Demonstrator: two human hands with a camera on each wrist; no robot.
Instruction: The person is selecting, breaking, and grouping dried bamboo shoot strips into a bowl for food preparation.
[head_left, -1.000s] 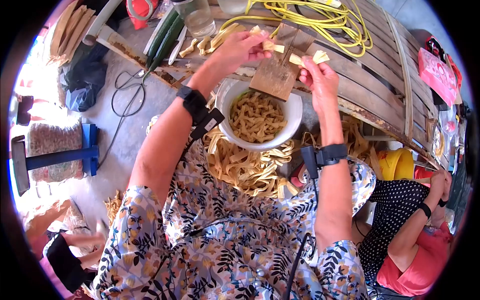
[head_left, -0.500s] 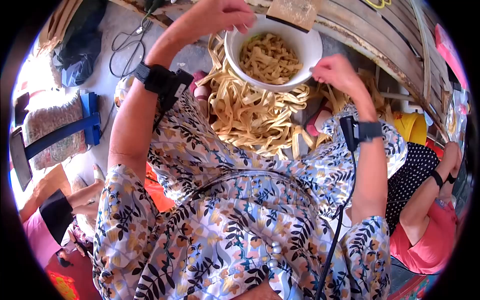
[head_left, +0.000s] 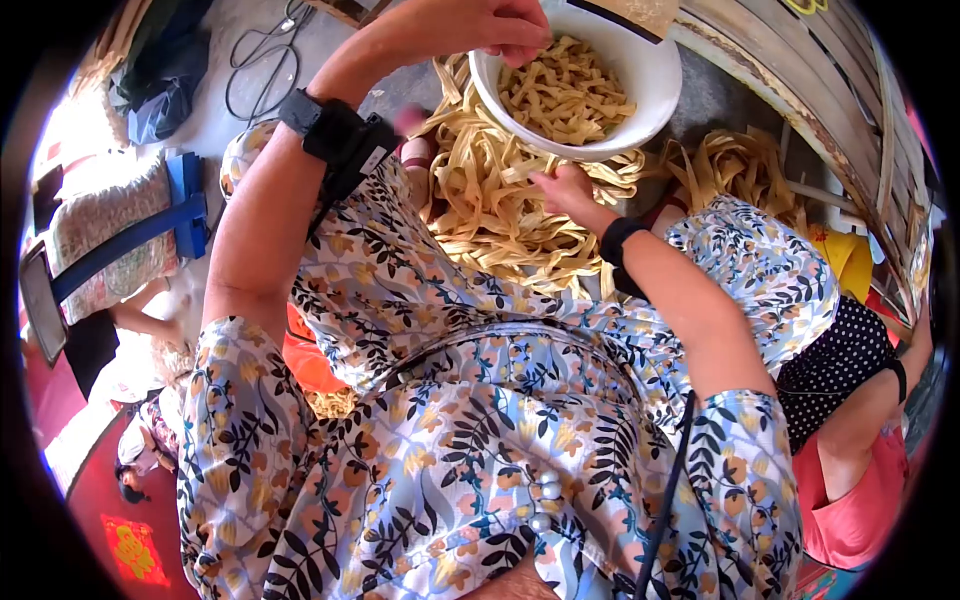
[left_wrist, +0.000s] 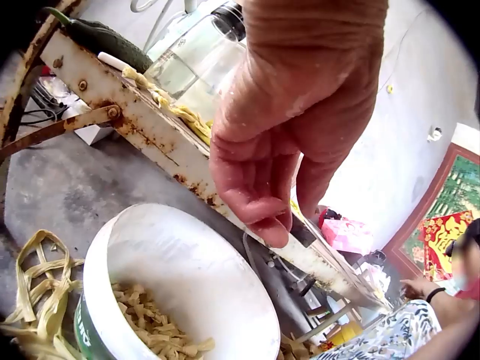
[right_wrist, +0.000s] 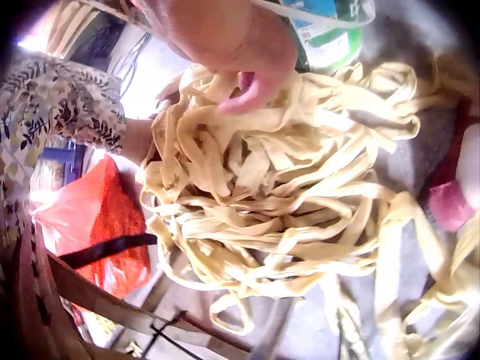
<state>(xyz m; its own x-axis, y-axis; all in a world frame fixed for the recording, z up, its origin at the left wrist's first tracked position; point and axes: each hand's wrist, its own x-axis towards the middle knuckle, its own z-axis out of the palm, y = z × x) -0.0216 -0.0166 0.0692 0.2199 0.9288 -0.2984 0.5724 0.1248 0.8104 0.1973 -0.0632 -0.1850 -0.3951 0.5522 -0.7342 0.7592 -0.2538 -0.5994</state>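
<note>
My left hand [head_left: 505,28] hovers over the rim of a white tub [head_left: 655,125], its fingers loosely bent and holding nothing. Short, pale yellow knotted pieces [head_left: 570,95] fill the bottom of the tub. Below the tub lies a tangled heap of long, flat, pale yellow strips [right_wrist: 270,202]. My right hand [head_left: 570,190] reaches down to the top of this heap, and its fingertips pinch a strip [head_left: 518,172]. In the right wrist view the back of the hand [right_wrist: 225,37] covers most of that grip.
A slatted bench [head_left: 780,90] with a rusty frame stands beyond the tub, with a wooden board [head_left: 640,12] jutting over the tub. A cucumber [left_wrist: 105,39] and a clear container of liquid [left_wrist: 196,64] sit on it. Another person in a pink top [head_left: 850,490] sits at the right.
Both hands held strip pieces above the board at first, then came away without them. My right hand has swung down and left to the heap; the left has stayed over the tub's rim.
</note>
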